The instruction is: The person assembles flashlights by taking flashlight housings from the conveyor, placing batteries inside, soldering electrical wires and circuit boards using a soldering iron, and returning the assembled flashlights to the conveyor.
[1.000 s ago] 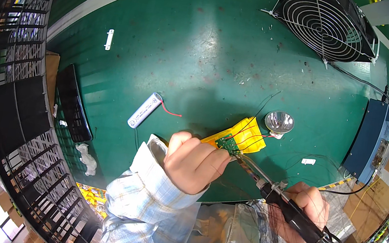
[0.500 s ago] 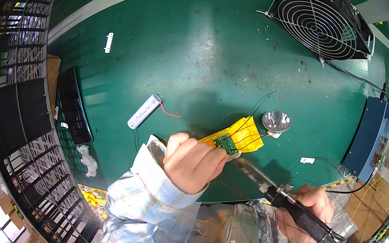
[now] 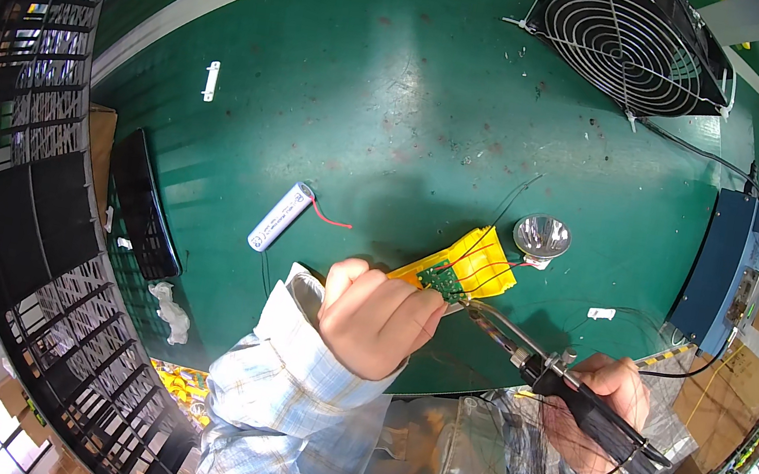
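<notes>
My left hand [image 3: 379, 320] is closed, its fingers pressed over the near end of a yellow plastic housing [image 3: 496, 266]. A small green circuit board [image 3: 441, 280] with red and black wires lies at that housing, beside my fingertips. In my right hand [image 3: 623, 393] is a black soldering iron [image 3: 581, 409] with a metal solder feed tube along it. Its tip points left and reaches the board's lower right edge; whether it touches cannot be made out. Wires run from the housing to a round silver reflector [image 3: 541, 238] just beyond it.
Left of the housing lies a cylindrical battery [image 3: 281, 217] with a red lead. A black fan [image 3: 628, 53] stands at the far right, a blue box-shaped unit [image 3: 723, 269] at the right edge. On the left are a dark tray [image 3: 149, 203] and a black rack [image 3: 39, 186].
The soldering iron's tip has swung up slightly to the board's edge, and my right hand has shifted a little with it. My left hand and the housing stay nearly still.
</notes>
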Action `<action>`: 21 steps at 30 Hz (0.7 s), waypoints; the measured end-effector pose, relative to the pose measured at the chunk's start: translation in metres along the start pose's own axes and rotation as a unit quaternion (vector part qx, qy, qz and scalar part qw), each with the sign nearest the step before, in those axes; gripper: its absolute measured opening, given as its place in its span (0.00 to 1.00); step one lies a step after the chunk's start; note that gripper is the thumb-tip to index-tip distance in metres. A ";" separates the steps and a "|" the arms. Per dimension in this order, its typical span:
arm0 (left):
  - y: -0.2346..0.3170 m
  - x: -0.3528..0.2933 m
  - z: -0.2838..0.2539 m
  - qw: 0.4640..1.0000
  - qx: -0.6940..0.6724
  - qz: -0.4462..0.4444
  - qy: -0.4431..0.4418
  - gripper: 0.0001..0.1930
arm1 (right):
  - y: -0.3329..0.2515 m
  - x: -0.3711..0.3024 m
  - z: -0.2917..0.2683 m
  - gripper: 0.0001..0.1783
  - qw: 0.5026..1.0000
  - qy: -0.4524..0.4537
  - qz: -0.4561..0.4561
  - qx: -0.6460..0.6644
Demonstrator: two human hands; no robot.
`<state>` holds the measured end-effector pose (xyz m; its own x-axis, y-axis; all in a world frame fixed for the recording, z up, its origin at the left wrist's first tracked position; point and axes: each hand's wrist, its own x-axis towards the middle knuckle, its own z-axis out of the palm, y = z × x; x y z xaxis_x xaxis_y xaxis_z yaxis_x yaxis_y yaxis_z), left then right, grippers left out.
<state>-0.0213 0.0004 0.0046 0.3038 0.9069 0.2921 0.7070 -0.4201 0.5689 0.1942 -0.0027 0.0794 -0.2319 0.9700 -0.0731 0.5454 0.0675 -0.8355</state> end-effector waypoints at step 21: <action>-0.002 -0.001 0.002 1.000 0.002 0.009 0.003 0.13 | 0.003 -0.002 0.005 0.17 1.000 -0.006 0.019 0.019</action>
<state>-0.0220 0.0007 0.0020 0.3118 0.8992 0.3069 0.7041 -0.4356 0.5609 0.1920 -0.0057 0.0746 -0.2219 0.9687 -0.1108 0.5234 0.0225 -0.8518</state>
